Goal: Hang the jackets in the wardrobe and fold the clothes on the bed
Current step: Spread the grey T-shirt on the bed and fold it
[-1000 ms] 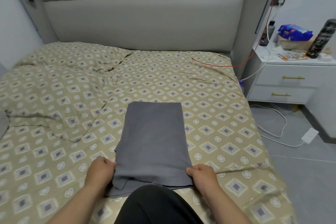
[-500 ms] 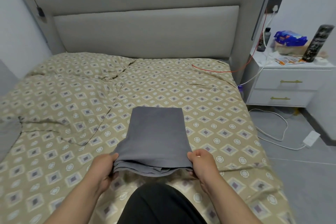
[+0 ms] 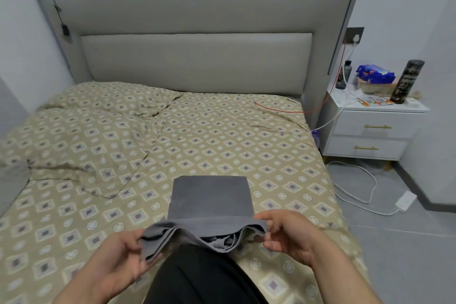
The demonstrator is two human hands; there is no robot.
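Folded grey garment lies on the bed, long axis running 6 to 12 o'clock. Its near edge is lifted, with the left hand and right hand each in a grip clamped on a corner.

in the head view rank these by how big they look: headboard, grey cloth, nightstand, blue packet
1. headboard
2. grey cloth and nightstand: they look about alike, and the cloth is nearer the camera, so unranked
3. blue packet

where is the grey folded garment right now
In the head view the grey garment lies low centre on the patterned bedspread, its near edge held up by the left hand and right hand.
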